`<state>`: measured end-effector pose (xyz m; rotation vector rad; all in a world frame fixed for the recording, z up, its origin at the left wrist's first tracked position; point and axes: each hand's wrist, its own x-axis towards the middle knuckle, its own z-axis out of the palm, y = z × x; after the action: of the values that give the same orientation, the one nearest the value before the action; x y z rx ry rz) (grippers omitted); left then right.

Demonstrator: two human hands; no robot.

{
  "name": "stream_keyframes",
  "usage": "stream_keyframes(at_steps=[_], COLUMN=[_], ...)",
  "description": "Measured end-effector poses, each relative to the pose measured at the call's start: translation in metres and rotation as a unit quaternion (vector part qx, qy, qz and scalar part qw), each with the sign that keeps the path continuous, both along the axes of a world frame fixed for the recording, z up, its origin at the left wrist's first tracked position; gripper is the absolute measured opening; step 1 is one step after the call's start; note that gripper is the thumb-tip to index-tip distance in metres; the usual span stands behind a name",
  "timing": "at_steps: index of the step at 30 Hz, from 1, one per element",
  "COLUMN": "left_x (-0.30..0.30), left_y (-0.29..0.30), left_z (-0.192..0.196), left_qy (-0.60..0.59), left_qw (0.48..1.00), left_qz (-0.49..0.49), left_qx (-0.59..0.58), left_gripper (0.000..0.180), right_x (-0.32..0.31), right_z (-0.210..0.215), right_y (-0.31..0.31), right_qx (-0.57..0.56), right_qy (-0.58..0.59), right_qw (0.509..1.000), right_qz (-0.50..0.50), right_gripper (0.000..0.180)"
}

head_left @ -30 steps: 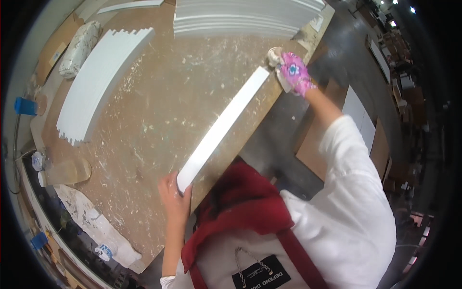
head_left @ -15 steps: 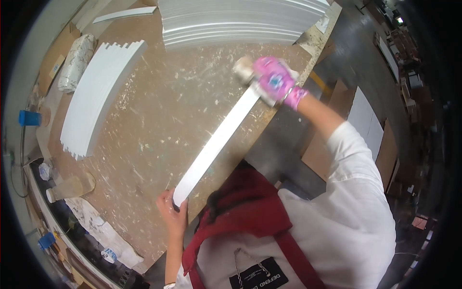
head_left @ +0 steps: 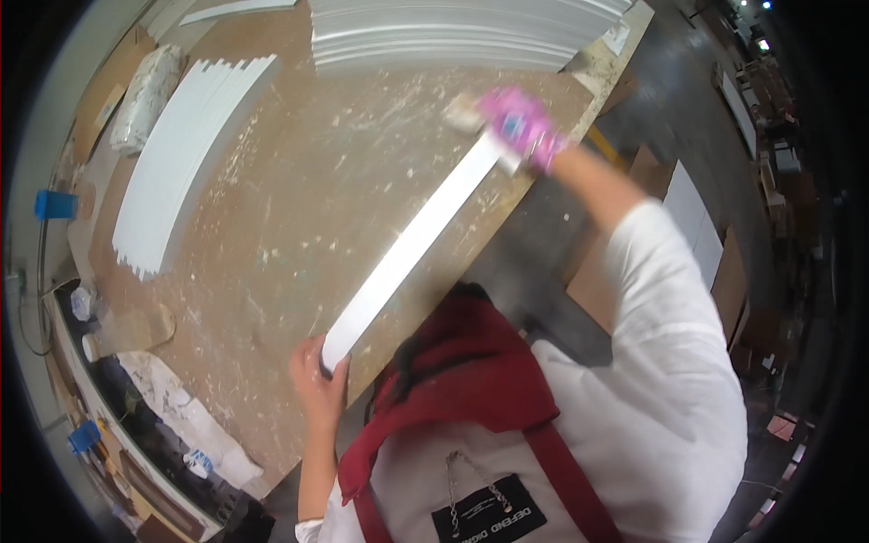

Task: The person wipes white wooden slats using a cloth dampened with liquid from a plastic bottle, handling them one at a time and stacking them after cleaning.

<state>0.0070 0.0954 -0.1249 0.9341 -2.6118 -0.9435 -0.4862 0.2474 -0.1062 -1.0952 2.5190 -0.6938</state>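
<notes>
White strip in bare left hand

Identifiable as a workshop or small production floor by the following. Broad brown desk, scuffed and flecked with white residue; single white strip laid out at the right edge. Far side: thick stack of similar stock. Left: lower stack of narrow strips. Near left: jug of yellowish liquid and smeared sheet. Right: grey floor, large brown panel. Far right: small bright lights.
</notes>
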Motion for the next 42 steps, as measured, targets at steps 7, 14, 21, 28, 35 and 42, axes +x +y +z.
stream_keyframes(at_steps=[7, 14, 21, 28, 35, 42], left_x=[0.009, 0.030, 0.039, 0.027, 0.031, 0.032], left_y=[0.003, -0.005, -0.016, -0.017, -0.015, -0.016], left_z=[0.011, -0.023, -0.036, -0.024, -0.027, -0.029], left_qy=[-0.003, 0.054, 0.162, 0.171, 0.175, 0.177], left_qw=[0.998, 0.993, 0.984, 0.982, 0.981, 0.982], left_qz=[0.030, 0.102, 0.076, 0.075, 0.077, 0.066], left_qx=[-0.058, 0.023, 0.012, 0.026, 0.010, 0.017], left_gripper=[0.068, 0.081, 0.087, 0.088, 0.091, 0.088], right_x=[0.040, 0.282, 0.297, 0.344, 0.345, 0.288], right_z=[0.076, 0.016, 0.019, 0.014, 0.013, 0.018], right_y=[-0.004, -0.082, -0.104, -0.118, -0.135, -0.108], right_qx=[-0.049, 0.012, -0.124, -0.150, -0.017, -0.037], right_qy=[0.167, 0.193, -0.143, 0.154, 0.107, 0.271], right_qw=[0.979, 0.873, 0.931, 0.913, 0.911, 0.895], right_qz=[0.109, 0.448, 0.313, 0.348, 0.399, 0.352], right_gripper=[0.033, 0.027, 0.012, 0.015, 0.013, 0.022])
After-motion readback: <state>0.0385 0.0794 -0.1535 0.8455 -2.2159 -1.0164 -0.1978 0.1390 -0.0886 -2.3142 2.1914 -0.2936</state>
